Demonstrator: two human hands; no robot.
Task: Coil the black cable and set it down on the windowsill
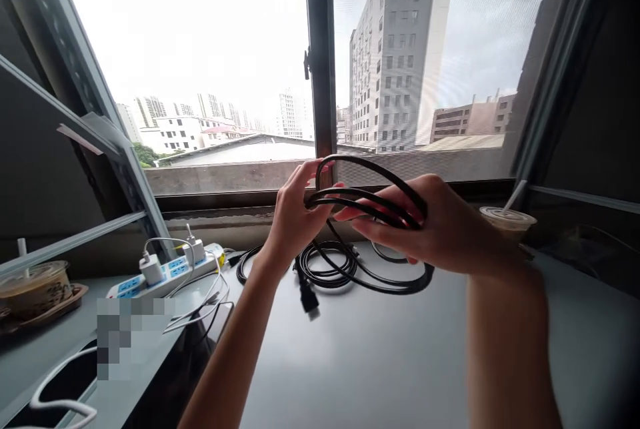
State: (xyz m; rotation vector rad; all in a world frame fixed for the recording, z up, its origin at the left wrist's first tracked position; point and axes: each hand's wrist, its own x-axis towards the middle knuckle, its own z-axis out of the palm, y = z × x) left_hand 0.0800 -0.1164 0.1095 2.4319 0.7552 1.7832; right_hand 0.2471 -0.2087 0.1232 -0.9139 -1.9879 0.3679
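Both hands hold a looped black HDMI cable (373, 165) above the table, in front of the window. My left hand (303, 199) grips the left end of the loops, its fingers partly behind the cable. On the right, my right hand (425, 229) is closed round the strands, with thumb and fingers pointing left. Below the left hand hangs the cable's plug (309, 297), its metal end down. Another part of the loop droops beneath the right hand. Behind it on the table lies a second coiled black cable (327, 275).
At left, a white power strip (175, 272) carries plugged-in chargers with white cords. Drink cups with straws stand at far left (35, 289) and at right (507, 219). A metal shelf frame (115, 129) rises at left. The window (323, 82) backs the table (380, 362).
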